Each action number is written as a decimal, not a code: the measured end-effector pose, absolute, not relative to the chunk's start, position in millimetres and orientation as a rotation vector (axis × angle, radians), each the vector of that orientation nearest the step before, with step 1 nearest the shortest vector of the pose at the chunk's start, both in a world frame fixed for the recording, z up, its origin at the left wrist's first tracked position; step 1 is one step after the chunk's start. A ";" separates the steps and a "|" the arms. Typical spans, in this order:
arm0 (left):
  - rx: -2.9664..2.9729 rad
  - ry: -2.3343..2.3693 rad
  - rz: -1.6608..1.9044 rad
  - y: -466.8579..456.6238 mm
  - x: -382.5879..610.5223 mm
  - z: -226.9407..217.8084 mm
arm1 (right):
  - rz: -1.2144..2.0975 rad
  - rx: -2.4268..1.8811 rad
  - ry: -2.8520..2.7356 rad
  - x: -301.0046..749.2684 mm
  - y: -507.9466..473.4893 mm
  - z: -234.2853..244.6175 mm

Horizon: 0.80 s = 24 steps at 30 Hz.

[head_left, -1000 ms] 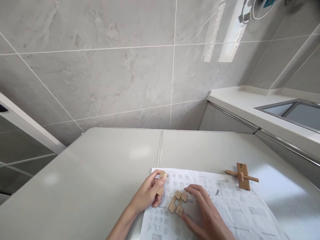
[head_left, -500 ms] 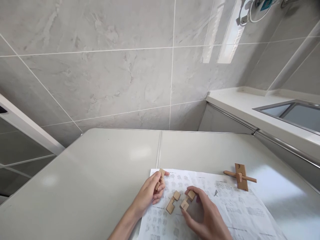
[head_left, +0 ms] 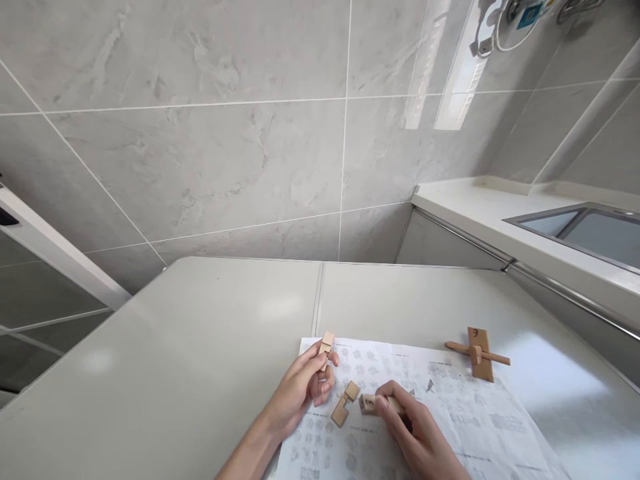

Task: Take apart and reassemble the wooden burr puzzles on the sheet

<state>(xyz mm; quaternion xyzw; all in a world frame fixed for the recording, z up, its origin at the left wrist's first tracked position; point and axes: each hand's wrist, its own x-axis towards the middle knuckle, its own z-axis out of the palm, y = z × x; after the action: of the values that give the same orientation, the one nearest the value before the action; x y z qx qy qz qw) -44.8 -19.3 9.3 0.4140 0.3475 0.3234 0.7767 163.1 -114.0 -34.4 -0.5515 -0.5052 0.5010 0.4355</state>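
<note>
My left hand pinches a small notched wooden puzzle piece between thumb and fingers, above the printed sheet's left edge. In my right hand is another wooden puzzle piece, a dark mark on its end, the rest partly covered by my fingers. A third notched puzzle piece lies on the paper between my two hands, touched by neither. The printed paper sheet spreads under both hands, showing rows of grey figures.
A flat wooden plate crossed by a wooden stick lies at the sheet's far right. Everything rests on a pale table with a seam. Behind stands a grey tiled wall; a counter with a sink is to the right.
My right hand has turned its piece, so its marked end now faces left. My left hand has tilted its piece more upright, showing more of it. The piece between them has stayed put.
</note>
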 end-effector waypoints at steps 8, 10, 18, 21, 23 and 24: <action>0.935 0.684 0.672 -23.2 -41.7 1.9 | 1.354 -1.333 -0.991 165.9 -114.3 -36.3; 0.962 0.670 0.669 -25.7 -39.2 0.2 | 1.324 -1.316 -0.989 166.8 -113.0 -36.7; 1.045 0.694 0.663 -32.1 -30.4 -2.6 | 1.268 -1.191 -0.953 170.5 -106.4 -33.8; 1.100 0.689 0.625 -35.4 -28.2 -1.1 | 1.285 -1.145 -1.003 171.3 -107.3 -34.7; 1.148 0.684 0.593 -38.1 -26.8 0.9 | 1.286 -1.148 -1.027 171.3 -109.1 -35.1; 1.171 0.678 0.576 -39.5 -26.2 1.9 | 1.276 -1.160 -1.033 171.2 -110.3 -34.8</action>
<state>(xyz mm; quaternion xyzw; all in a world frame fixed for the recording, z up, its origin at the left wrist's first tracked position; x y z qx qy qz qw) -26.2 -39.5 1.9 0.5340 0.3092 0.2627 0.7418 171.2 -110.3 -34.8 -0.4870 -0.4338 0.5358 0.5362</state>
